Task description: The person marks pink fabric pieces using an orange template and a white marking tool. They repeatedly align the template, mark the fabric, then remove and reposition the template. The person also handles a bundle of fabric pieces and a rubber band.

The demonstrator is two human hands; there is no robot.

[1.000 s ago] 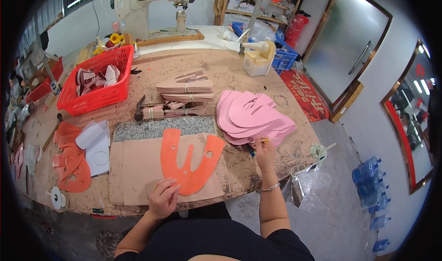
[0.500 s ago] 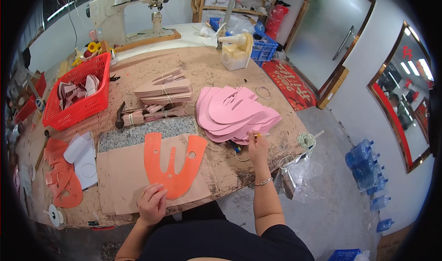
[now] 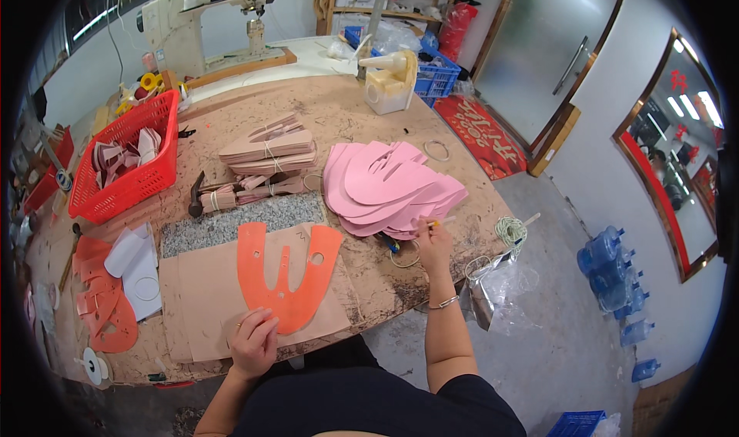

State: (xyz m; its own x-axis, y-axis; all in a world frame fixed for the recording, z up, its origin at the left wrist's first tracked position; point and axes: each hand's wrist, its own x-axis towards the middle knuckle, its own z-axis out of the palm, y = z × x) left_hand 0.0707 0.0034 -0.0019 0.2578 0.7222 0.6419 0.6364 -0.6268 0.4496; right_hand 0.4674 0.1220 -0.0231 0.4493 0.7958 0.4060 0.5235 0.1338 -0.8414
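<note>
My left hand (image 3: 255, 343) presses curled fingers on the lower left edge of an orange U-shaped template (image 3: 291, 302). The template has small holes and a slotted middle tongue. Beneath it lie flat beige sheets (image 3: 204, 306), with a grey speckled stone slab (image 3: 223, 223) just beyond. My right hand (image 3: 436, 248) pinches a slim white-and-yellow pen (image 3: 441, 222) at the near right edge of a fanned pile of pink U-shaped cut pieces (image 3: 392, 183). A small blue-and-yellow tool (image 3: 392, 245) pokes out from under that pile.
Tied beige bundles (image 3: 269, 152) and a hammer (image 3: 196, 194) lie behind the slab. A red basket (image 3: 158, 171) stands left, near more orange templates (image 3: 104, 298). At the back are a white glue pot (image 3: 389, 90) and a sewing machine (image 3: 181, 29). Coiled cord (image 3: 510, 233) sits at the right edge.
The pen has turned slightly in my right hand, which stays beside the pink pile. My left hand remains on the orange template. The whole view has shifted a little.
</note>
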